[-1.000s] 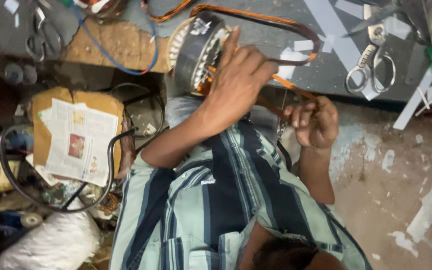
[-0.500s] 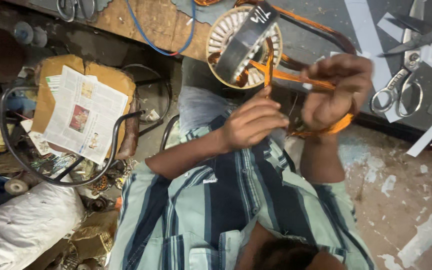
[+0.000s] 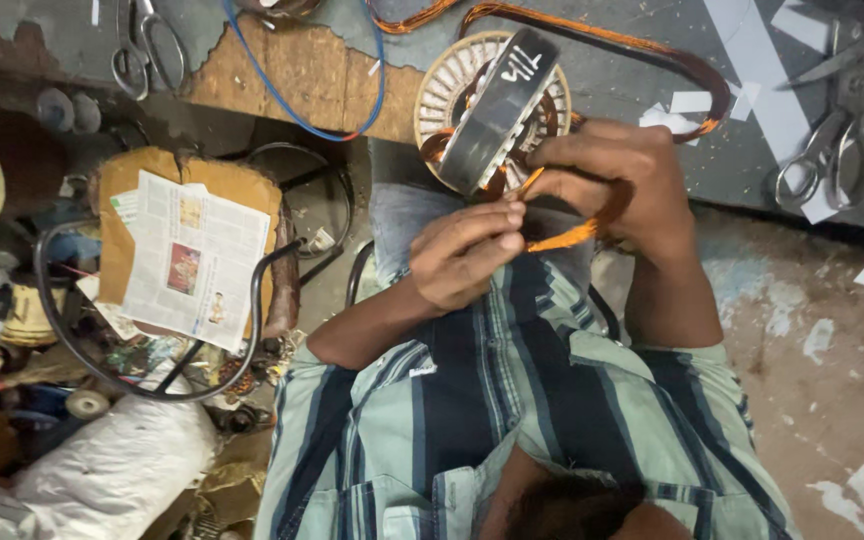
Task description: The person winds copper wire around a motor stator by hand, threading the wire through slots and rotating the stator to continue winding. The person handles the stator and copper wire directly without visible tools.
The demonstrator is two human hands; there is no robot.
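Note:
A round grey motor stator (image 3: 497, 105) with slotted core stands tilted on edge at the workbench's front. Orange copper wire coils (image 3: 562, 238) loop out of it, and a long copper loop (image 3: 652, 55) lies on the bench behind. My left hand (image 3: 462, 255) pinches a copper strand just below the stator, fingers closed on it. My right hand (image 3: 617, 185) wraps around the copper coil bundle beside the stator, touching its lower rim. Both hands meet in front of my striped shirt.
Scissors (image 3: 147, 50) lie at the bench's top left, and larger scissors (image 3: 832, 150) at the right among white paper strips (image 3: 762, 60). A blue wire (image 3: 302, 115) curves over the bench. Newspaper on cardboard (image 3: 192, 260), a black cable loop (image 3: 142, 385) and a white sack (image 3: 112, 470) crowd the floor at left.
My left hand left the top of the stator and came down to the copper coil. My right hand rose to meet it. The stator now stands more on edge.

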